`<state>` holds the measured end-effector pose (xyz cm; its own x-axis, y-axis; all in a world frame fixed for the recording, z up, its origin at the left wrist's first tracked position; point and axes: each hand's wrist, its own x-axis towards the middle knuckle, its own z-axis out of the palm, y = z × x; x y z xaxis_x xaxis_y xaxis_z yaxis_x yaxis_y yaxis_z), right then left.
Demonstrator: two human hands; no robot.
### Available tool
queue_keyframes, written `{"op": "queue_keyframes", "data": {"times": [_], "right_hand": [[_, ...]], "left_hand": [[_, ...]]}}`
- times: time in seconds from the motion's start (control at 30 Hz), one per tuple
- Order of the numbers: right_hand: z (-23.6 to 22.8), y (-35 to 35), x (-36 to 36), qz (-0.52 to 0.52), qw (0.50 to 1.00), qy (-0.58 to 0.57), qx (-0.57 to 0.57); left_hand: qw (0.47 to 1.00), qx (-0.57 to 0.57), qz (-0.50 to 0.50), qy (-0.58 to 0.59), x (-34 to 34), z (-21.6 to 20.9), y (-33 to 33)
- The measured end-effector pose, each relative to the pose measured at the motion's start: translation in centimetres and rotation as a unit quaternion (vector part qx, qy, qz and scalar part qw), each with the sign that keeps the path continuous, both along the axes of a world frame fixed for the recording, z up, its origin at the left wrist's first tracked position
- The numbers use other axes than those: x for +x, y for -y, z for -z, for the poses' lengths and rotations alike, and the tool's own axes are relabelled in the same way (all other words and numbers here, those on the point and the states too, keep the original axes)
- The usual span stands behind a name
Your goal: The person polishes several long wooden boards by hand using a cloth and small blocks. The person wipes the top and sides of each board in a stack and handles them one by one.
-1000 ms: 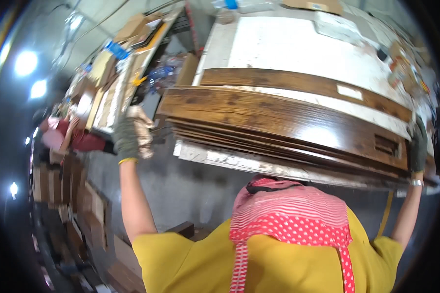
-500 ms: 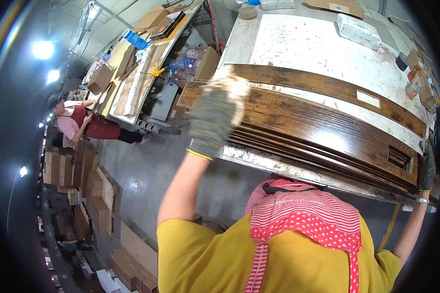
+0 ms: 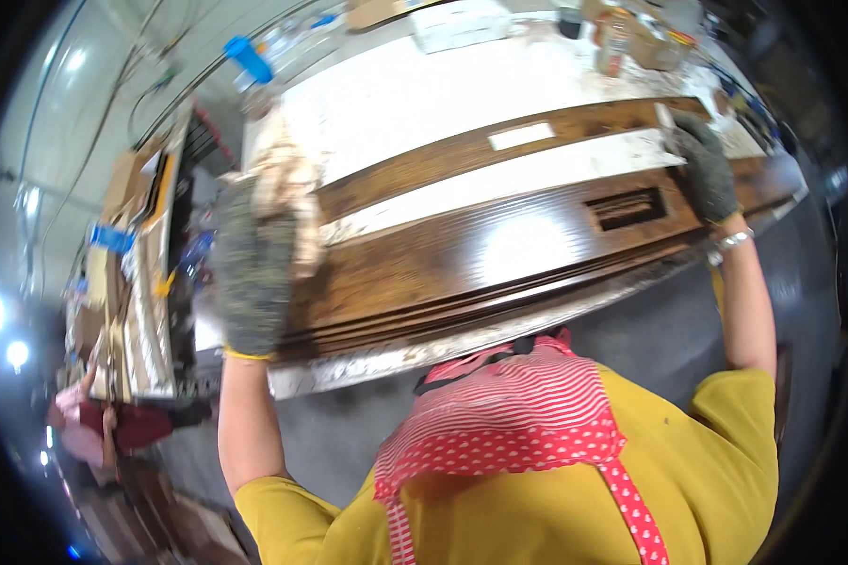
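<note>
My left hand [image 3: 254,268], in a dark grey-green knit glove with a yellow cuff, is closed on a pale, brown-stained rag [image 3: 287,184] at the left end of the boards. Below it lies a stack of dark brown wooden boards [image 3: 424,259]. The top board has a rectangular slot near its right end. Behind the stack, a separate brown board [image 3: 405,165] has a rectangular cutout with white showing through. My right hand [image 3: 707,174], gloved alike, is over the boards' right part, fingers toward the far board. Blur hides whether it grips anything.
The boards lie on a white, stained worktable [image 3: 377,99]. Along its far side are a white block [image 3: 457,25], a jar [image 3: 612,45] and a dark cup [image 3: 569,23]. A cluttered side bench [image 3: 146,311] stands at left, with a person in a dark red apron [image 3: 127,424] nearby.
The view has swung to the right. My left hand and the rag are now at the stack's left end. My right hand has moved from the stack's right end toward the far board.
</note>
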<state>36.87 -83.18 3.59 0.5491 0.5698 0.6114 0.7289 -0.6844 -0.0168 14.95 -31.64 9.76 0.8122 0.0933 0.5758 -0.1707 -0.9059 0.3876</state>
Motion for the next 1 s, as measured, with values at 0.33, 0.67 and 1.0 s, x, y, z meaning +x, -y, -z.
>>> {"op": "queue_keyframes", "data": {"times": [0.33, 0.67, 1.0], "right_hand": [[0.5, -0.9, 0.2, -0.015, 0.961, -0.182, 0.209], [0.8, 0.4, 1.0, 0.008, 0.959, -0.23, 0.166], [3.1, 2.6, 2.1, 0.004, 0.992, -0.107, 0.066]], "left_hand": [[0.945, 0.146, 0.252, -0.148, 10.6, 3.2, 16.3], [0.948, 0.252, -0.072, -0.182, -1.1, 2.3, -2.2], [0.973, 0.2, 0.116, -0.019, 0.7, 2.3, 4.9]]}}
